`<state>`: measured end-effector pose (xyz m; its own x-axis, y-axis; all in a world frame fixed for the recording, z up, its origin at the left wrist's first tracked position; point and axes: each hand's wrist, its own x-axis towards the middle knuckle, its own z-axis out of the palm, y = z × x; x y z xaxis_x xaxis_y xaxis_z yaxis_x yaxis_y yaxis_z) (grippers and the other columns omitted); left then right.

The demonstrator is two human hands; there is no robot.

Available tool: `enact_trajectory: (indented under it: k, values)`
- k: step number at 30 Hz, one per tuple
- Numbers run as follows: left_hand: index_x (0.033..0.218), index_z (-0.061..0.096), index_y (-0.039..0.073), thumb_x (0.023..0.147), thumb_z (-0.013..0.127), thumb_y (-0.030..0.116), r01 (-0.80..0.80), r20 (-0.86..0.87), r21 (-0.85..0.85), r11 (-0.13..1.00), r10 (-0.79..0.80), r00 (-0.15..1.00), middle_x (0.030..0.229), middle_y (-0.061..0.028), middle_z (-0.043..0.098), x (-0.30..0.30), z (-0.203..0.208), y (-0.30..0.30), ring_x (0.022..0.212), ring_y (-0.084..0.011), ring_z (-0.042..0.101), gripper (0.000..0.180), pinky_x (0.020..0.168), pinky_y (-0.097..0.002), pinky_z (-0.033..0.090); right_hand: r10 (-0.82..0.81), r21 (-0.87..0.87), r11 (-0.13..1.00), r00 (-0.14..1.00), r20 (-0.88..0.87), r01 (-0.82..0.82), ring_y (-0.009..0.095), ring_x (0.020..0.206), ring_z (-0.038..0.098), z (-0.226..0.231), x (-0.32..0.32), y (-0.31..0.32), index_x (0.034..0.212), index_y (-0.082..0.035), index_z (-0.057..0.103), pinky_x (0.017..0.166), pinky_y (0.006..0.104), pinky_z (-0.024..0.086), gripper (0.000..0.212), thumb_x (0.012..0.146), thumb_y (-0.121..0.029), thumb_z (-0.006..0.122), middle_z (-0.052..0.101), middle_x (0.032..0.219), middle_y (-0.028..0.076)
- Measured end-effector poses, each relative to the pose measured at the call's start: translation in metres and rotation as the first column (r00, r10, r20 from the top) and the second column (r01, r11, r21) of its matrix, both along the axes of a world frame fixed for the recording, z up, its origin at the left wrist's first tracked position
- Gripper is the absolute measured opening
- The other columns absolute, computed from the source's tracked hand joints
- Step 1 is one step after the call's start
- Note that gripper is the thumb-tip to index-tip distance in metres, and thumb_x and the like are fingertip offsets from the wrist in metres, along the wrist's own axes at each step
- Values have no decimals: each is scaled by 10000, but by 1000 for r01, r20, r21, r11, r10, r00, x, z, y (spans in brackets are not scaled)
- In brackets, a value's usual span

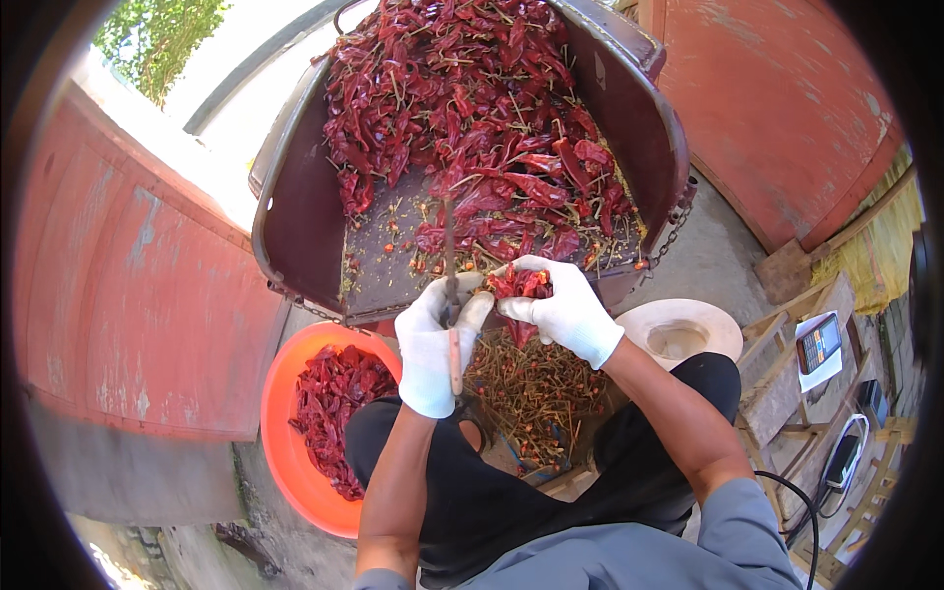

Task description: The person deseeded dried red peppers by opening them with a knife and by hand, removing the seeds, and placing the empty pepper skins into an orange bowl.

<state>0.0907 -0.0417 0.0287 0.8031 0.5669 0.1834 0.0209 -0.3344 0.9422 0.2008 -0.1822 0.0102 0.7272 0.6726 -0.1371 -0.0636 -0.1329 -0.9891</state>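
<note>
Red peppers are being clamped in the right grip, a tool in the left grip at nine o'clock. Presumably light and brittle, they are best being pinched mid-body.

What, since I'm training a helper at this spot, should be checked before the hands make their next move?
1. Both hands covered: ok; the left hand and right hand wear white gloves.
2. Bunch secured: ok; the right hand grips a red pepper bunch.
3. Thin tool safely seated: cannot tell; it lies along the left hand, its exact grip partly hidden.
4. Orange basin steady: ok, seemingly; it stands upright on the person's left, peppers inside.
5. Stem pile apart from basin: ok; it lies below the hands, between the legs.
</note>
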Motion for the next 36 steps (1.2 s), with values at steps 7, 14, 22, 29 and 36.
enact_trajectory:
  k: [7,14,22,29,36]
  values:
    - [1043,699,-17,876,727,69,30,-164,308,951,22,986,791,-51,701,1,8,-1,687,-64,580,189,654,-248,499,21,-130,991,960,281,17,302,908,702,-5,-2,0,1133,-26,682,835,364,529,483,744,-281,812,718,982,201]
    - [950,679,0,855,680,33,26,-148,476,879,51,988,700,-104,661,3,-2,8,621,-113,621,101,625,-271,507,123,64,989,984,126,-132,219,707,651,-29,-1,6,1148,-3,664,644,339,506,452,783,-233,798,699,875,130]
    - [1021,699,54,872,673,383,39,-374,766,641,396,839,889,-187,713,26,-11,102,863,-368,688,362,786,-426,531,87,196,980,954,-286,-31,53,465,456,4,1,-5,1150,-9,633,417,239,365,356,847,-138,767,593,688,4]
    - [1100,711,102,819,704,321,75,-443,835,544,587,678,976,-143,733,42,-28,153,924,-327,700,356,817,-419,544,-19,-135,988,934,358,72,311,886,683,3,5,-2,1217,-73,625,832,357,523,470,796,-239,750,715,998,112]
    - [1086,732,67,862,710,204,-90,-197,589,803,251,948,961,-133,744,50,-26,128,850,-242,724,263,778,-346,550,327,-474,861,508,796,188,280,883,699,-1,10,-8,1379,-119,528,691,371,548,626,792,-205,727,699,977,104]
